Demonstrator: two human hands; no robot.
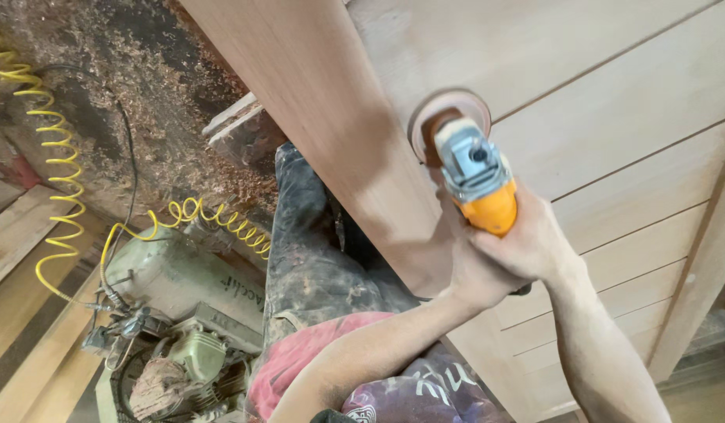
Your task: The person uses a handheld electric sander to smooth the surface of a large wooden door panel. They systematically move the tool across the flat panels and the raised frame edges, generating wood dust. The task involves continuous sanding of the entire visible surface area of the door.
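A: So, what do the hands hold?

B: Both hands are closed around the orange and grey angle grinder [478, 178]. The right hand [527, 243] wraps the orange body from the right side, fingers curled tight. The left hand [470, 274] grips it from below, just beside the right hand, the two hands touching.

A: And where is the tool?

B: Its round sanding disc [449, 117], dusty brown, lies against the pale wooden panelled door [613, 117], near the wide plain board at the door's edge [323, 102].

A: What is around?

B: Below the door edge I see the person's dirty dark trousers [308, 243] and red shirt [300, 352]. On the floor covered with sawdust [159, 70] stands a pale green air compressor [174, 313], and a yellow coiled hose [61, 157] runs to it.
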